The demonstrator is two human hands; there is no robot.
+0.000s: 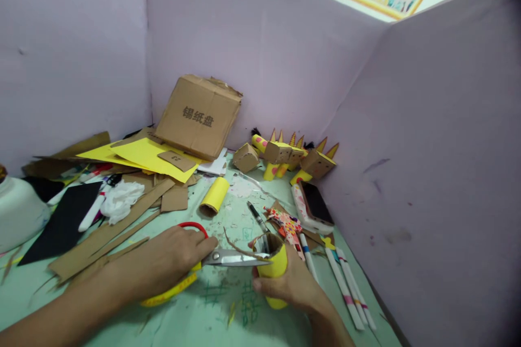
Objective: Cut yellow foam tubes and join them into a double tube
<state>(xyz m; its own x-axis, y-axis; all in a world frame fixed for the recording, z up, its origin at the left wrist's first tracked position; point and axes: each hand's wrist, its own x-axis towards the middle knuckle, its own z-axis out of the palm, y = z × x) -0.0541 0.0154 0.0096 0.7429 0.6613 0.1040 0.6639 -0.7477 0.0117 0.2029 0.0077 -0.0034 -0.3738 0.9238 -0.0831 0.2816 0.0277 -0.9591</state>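
Note:
My left hand (179, 252) is closed around the red handle of a pair of scissors (238, 258). The blades point right and lie at the rim of a yellow-covered cardboard tube (278, 264). My right hand (299, 282) grips this tube from the right side, its open end facing up. A thin, curling brown strip (236, 245) trails leftward from the tube's rim, next to the blades. Below my left hand shows a curved yellow piece (173, 290), partly hidden; I cannot tell what it is.
A second yellow tube (215, 196) lies behind the scissors. Cardboard strips (118, 222), yellow sheets (157, 157) and a brown box (199, 116) fill the left and back. Yellow figures with cardboard-box heads (319, 164), a phone (316, 203) and white markers (345, 287) are on the right.

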